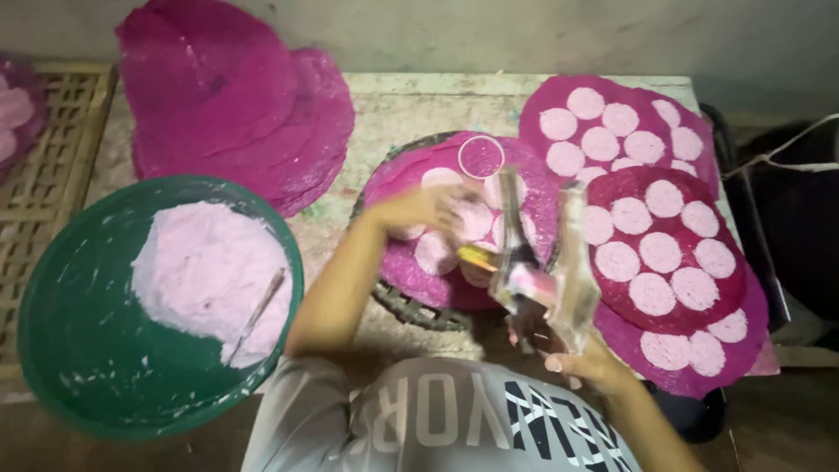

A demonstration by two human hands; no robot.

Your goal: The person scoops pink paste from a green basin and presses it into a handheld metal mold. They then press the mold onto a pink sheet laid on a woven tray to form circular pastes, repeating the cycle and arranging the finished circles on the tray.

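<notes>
My left hand (428, 210) reaches over a magenta sheet (533, 188) that lies on a round woven tray (411, 308), its fingers blurred among pale pink paste discs. A thin ring (481, 156) rests on the sheet's far edge. My right hand (572, 350) is close to my chest and grips a blurred metal tool (546, 262) smeared with pink paste, with a yellow part at its left.
A green basin (83, 323) at the left holds pale pink paste and a stick (255, 313). Plain magenta sheets (232, 100) are stacked at the back left. Sheets covered with pink discs (660, 236) pile up at the right. A woven rack (48, 140) lies far left.
</notes>
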